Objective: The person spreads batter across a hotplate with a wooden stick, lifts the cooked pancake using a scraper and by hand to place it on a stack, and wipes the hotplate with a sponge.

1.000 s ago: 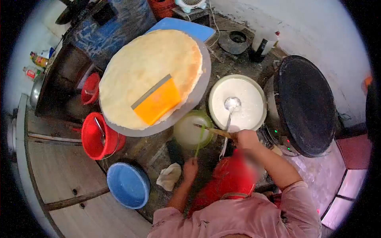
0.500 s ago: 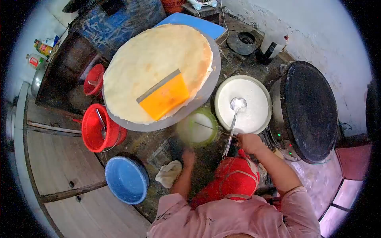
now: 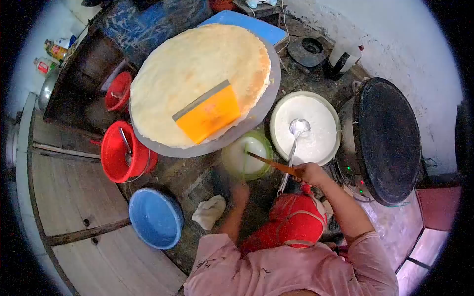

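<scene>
My right hand [image 3: 312,174] is closed round a long, thin, brown wooden spatula [image 3: 274,164]. Its dark tip reaches over a green bowl [image 3: 267,170] with white liquid inside. My left hand [image 3: 241,191] is just below that bowl, in dim light and smeared, so its fingers cannot be made out. Right of the green bowl stands a pale tub [image 3: 338,140] of white batter, with a metal ladle [image 3: 295,147] lying in it and its handle pointing towards me. Past the bowls, a stack of thin round pancakes [image 3: 197,74] bears an orange scraper [image 3: 210,116] with a grey edge.
A black round griddle [image 3: 388,141] stands at the right. On the left are a red bucket [image 3: 109,157] holding a metal utensil, a smaller red container [image 3: 112,101] and a blue basin [image 3: 140,222]. A crumpled whitish cloth [image 3: 209,212] lies near my left hand.
The spatula has turned in my right hand, and its broad side now shows where only a thin edge showed before. My left hand has moved slightly right.
</scene>
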Action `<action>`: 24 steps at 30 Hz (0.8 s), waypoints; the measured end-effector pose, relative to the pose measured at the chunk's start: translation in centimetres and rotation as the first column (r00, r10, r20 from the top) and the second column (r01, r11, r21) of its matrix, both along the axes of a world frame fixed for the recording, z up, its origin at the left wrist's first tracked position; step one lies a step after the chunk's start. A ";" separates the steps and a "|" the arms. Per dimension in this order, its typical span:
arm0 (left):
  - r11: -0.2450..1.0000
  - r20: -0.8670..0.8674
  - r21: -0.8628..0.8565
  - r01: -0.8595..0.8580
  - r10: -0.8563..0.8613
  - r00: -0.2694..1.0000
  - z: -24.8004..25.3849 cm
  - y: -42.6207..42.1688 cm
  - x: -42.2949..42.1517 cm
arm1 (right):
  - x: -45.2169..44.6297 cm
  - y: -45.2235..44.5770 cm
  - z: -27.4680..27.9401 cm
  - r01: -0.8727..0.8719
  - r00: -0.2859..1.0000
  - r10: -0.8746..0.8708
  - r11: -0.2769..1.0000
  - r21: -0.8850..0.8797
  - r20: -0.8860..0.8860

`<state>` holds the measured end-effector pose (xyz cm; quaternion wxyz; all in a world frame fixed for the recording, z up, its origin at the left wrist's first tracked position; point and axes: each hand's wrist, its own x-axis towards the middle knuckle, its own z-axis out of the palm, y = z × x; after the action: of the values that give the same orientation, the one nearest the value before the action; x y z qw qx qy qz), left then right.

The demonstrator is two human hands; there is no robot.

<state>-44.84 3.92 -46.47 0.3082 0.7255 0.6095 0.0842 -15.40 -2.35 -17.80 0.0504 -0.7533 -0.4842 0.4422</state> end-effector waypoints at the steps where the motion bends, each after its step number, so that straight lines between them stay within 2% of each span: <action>1: 0.995 0.029 0.096 -0.011 0.008 1.000 -3.7 0.0 -1.0 | -0.1 0.2 0.7 0.099 0.993 -0.103 0.993 -0.060 -0.066; 3: 0.972 -0.016 0.213 0.094 -0.093 0.996 1.3 1.5 -0.9 | 0.7 -0.5 -1.9 0.110 0.987 -0.115 0.992 -0.054 -0.109; 4: 0.955 -0.059 0.252 0.154 -0.143 0.988 5.6 1.7 -0.3 | 1.1 -0.7 -2.9 0.122 0.980 -0.129 0.991 -0.051 -0.153; 6: 1.000 -0.141 0.013 0.022 -0.020 0.990 8.1 1.2 0.4 | 0.9 -0.6 -3.1 0.092 0.988 -0.094 0.995 -0.024 -0.119; 7: 1.000 -0.143 0.014 0.020 -0.018 0.990 8.5 0.0 0.5 | 0.7 -0.4 -3.2 0.060 0.994 -0.060 0.998 0.002 -0.087; 8: 0.993 0.003 -0.107 -0.045 0.045 0.999 8.6 -1.9 0.3 | 0.5 -0.3 -3.7 0.031 0.997 -0.029 0.999 0.025 -0.077; 10: 0.968 0.131 -0.235 -0.091 0.124 0.984 7.3 -5.1 0.1 | 0.1 0.6 -3.6 0.088 0.990 -0.092 0.995 -0.042 -0.104; 11: 0.990 0.186 -0.128 -0.056 0.080 0.979 5.3 -6.4 0.2 | 0.0 0.8 -3.6 0.141 0.981 -0.154 0.984 -0.110 -0.119; 13: 1.000 0.237 -0.018 -0.021 0.025 0.971 5.1 -6.2 0.6 | -0.1 0.7 -3.5 0.152 0.967 -0.179 0.976 -0.154 -0.179; 15: 0.958 0.048 -0.265 -0.111 0.128 0.991 7.6 -3.4 1.8 | -1.0 1.5 1.2 0.176 0.972 -0.207 0.955 -0.238 -0.111; 16: 0.958 -0.037 -0.266 -0.103 0.097 0.995 7.4 -1.8 1.8 | -0.8 1.2 0.9 0.176 0.973 -0.205 0.956 -0.237 -0.105; 18: 0.983 -0.159 -0.179 -0.037 0.008 0.987 5.8 1.0 1.7 | -0.3 0.4 -0.4 0.246 0.948 -0.281 0.944 -0.218 -0.148; 20: 0.996 -0.221 -0.063 0.056 -0.069 0.973 3.1 2.4 1.0 | 0.0 0.3 0.9 0.248 0.942 -0.293 0.936 -0.251 -0.161; 21: 0.995 -0.208 0.002 0.103 -0.100 0.973 1.3 2.7 0.4 | 0.2 0.3 1.3 0.250 0.936 -0.306 0.926 -0.284 -0.175; 22: 0.979 -0.017 0.129 0.159 -0.158 0.987 -0.5 2.5 -0.5 | 0.6 -0.1 -0.1 0.249 0.936 -0.305 0.927 -0.282 -0.175; 23: 0.979 -0.018 0.130 0.159 -0.158 0.987 1.3 2.1 -0.2 | 1.2 -0.9 -2.7 0.045 0.995 -0.055 0.992 -0.114 -0.082; 24: 0.958 -0.033 0.235 0.163 -0.160 0.987 5.0 1.1 0.2 | 1.4 -1.4 -4.2 -0.184 0.982 0.182 0.982 0.031 0.052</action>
<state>-44.68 4.98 -41.45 0.2210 0.8049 0.5360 0.1263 -13.96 -3.80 -22.02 0.0112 -0.7152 -0.5602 0.4177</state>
